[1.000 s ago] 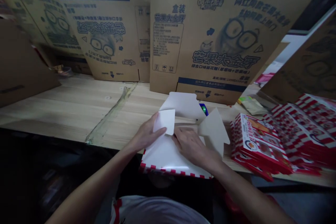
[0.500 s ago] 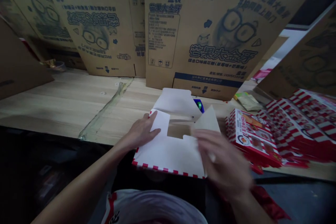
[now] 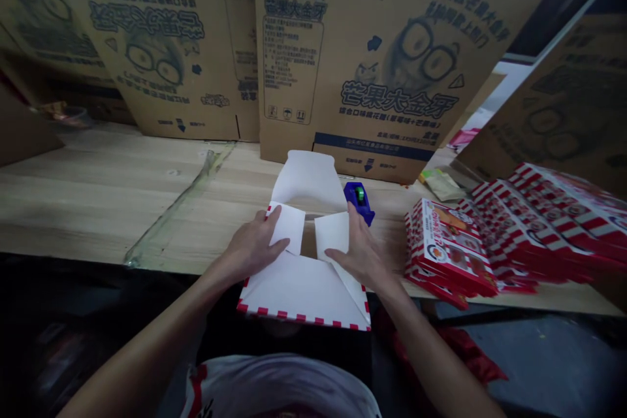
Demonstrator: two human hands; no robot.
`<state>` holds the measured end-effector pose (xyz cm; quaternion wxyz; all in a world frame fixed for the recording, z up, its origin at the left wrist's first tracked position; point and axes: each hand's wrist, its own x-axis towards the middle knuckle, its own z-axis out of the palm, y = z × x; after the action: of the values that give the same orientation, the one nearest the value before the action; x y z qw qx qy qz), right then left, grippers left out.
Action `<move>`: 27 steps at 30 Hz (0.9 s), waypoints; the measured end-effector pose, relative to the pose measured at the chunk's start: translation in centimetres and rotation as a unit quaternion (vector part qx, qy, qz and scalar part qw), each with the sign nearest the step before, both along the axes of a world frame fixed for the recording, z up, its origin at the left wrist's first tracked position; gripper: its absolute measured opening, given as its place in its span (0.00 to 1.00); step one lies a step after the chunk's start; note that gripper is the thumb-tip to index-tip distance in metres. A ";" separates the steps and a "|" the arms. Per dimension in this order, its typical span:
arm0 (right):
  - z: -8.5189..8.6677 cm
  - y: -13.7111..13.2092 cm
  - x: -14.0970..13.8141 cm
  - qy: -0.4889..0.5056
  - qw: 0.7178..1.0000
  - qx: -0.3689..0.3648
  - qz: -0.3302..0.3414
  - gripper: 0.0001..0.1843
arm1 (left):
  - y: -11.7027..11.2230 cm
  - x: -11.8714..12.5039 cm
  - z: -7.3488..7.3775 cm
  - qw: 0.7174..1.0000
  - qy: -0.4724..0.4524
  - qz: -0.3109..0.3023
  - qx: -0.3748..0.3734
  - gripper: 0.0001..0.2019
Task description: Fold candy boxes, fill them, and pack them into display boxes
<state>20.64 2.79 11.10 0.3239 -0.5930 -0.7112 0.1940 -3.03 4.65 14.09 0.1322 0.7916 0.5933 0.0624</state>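
Observation:
A paperboard box (image 3: 298,284), white on its inner faces with red-striped edges, sits at the table's front edge. My left hand (image 3: 257,241) grips its left side, thumb lying over the folded-in left flap (image 3: 289,227). On the opposite side my right hand (image 3: 361,251) holds the box, its thumb on the right flap (image 3: 333,234). A gap shows between the two side flaps. The far lid flap (image 3: 309,176) stands up and leans away. Nearest the right hand is a blue tape dispenser (image 3: 360,202) with a green roll.
Several red-and-white striped boxes (image 3: 453,241) are stacked at the right. Large brown cartons (image 3: 372,59) line the back. A strip of clear tape (image 3: 181,199) crosses the wooden table (image 3: 98,189) on the left. A small yellow-and-white packet (image 3: 441,184) lies near the stacks.
My right hand has moved left onto the box, and the right flap, upright before, is now folded inward. The left hand keeps its hold. The tape dispenser shows more fully.

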 end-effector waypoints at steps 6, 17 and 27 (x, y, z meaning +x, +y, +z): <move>2.5 2.9 3.0 0.196 0.979 -0.033 0.032 0.21 | 0.2 -1.2 0.5 1.000 0.012 -0.002 -0.004 0.33; 1.6 4.2 1.9 0.248 0.961 -0.102 0.066 0.33 | -0.3 -2.2 0.0 1.000 0.023 -0.011 0.014 0.32; 7.5 7.9 -1.9 -0.061 0.932 -0.213 0.288 0.41 | -0.8 -2.3 0.3 0.992 -0.126 -0.022 0.010 0.24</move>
<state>18.79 10.67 18.60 0.0763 -0.4285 -0.8116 0.3897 -5.32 3.87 14.43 0.1990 0.7915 0.5538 0.1650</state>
